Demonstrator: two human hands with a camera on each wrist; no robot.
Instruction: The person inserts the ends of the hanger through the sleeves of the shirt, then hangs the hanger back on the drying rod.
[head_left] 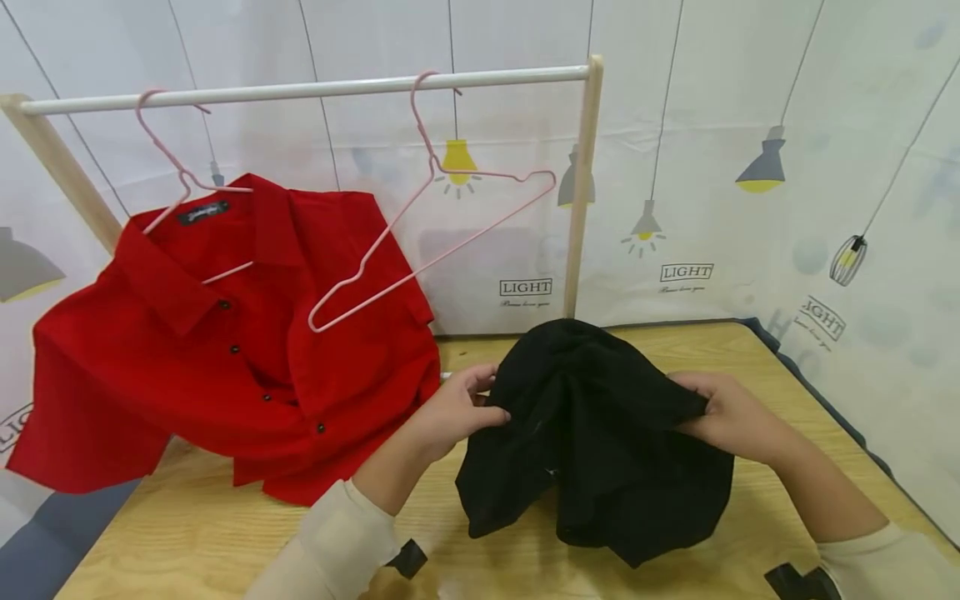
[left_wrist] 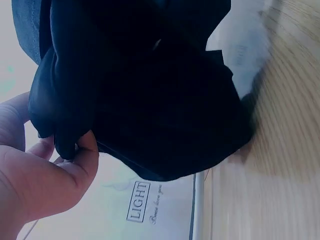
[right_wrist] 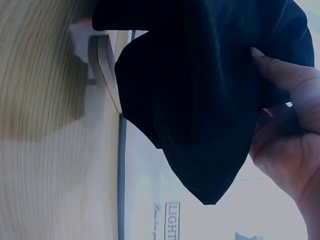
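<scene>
Between both hands hangs a bunched black garment (head_left: 592,450), its folds drooping over the wooden table. My left hand (head_left: 457,412) pinches its left edge with thumb and fingers; in the left wrist view the cloth (left_wrist: 165,115) gathers between the thumb and fingertips of that hand (left_wrist: 55,175). At the opposite edge my right hand (head_left: 738,417) grips the fabric, the thumb lying on top of the cloth (right_wrist: 200,90) in the right wrist view. The garment's exact kind is hidden by its folds. A bare pink hanger (head_left: 442,258) hangs from the rail behind and to the left.
A red button-up shirt (head_left: 300,367) hangs on another pink hanger (head_left: 161,133) at the left. The white rail (head_left: 330,90) rests on wooden posts (head_left: 583,192). A lamp-patterned backdrop (head_left: 697,150) stands behind and right of the wooden table (head_left: 202,533).
</scene>
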